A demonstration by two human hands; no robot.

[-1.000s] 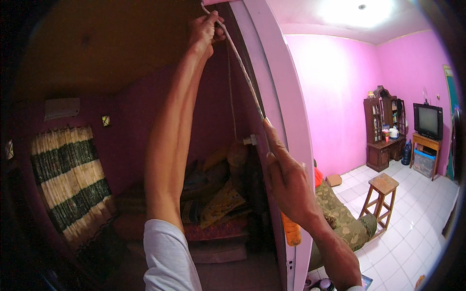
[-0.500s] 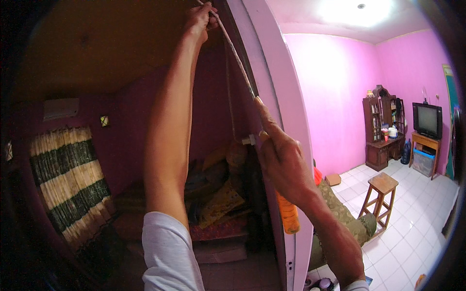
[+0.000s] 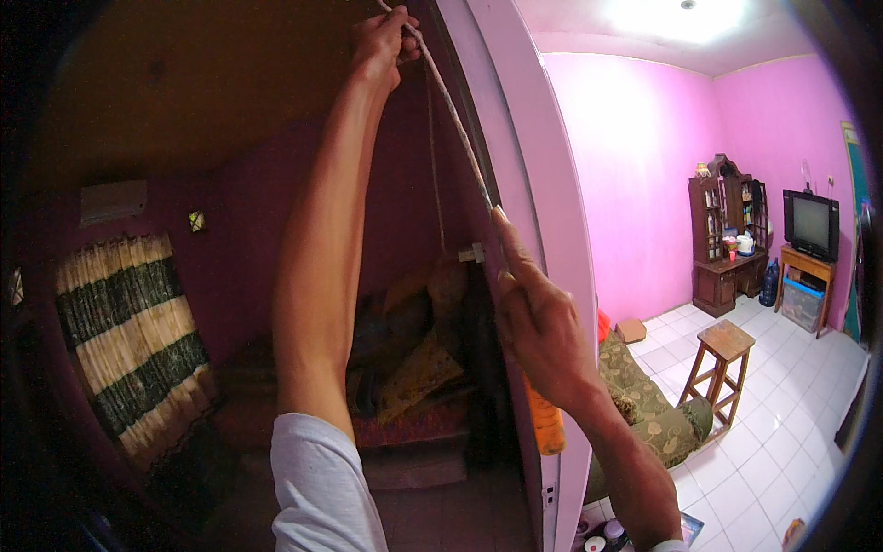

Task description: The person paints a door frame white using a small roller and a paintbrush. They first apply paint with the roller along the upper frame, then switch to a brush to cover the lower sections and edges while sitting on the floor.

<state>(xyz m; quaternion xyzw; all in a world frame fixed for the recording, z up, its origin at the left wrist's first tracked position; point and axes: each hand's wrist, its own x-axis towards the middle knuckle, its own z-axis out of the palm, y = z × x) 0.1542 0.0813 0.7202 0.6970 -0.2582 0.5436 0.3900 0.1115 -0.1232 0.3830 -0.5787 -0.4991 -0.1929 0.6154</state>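
Over the last half second the right hand (image 3: 549, 336), index finger straight and the other fingers curled around an orange handle (image 3: 544, 426), has moved lower, so a longer stretch of cord (image 3: 450, 104) appears to lie between the hands, suggesting a downward stroke. The cord runs slanting beside the pink door frame (image 3: 538, 156), with the left hand (image 3: 380, 46) pinching it high up. Its top end is cut off by the upper edge, the right palm hides where cord and handle meet, and the bedding (image 3: 418, 382) behind is too dark to make out well.
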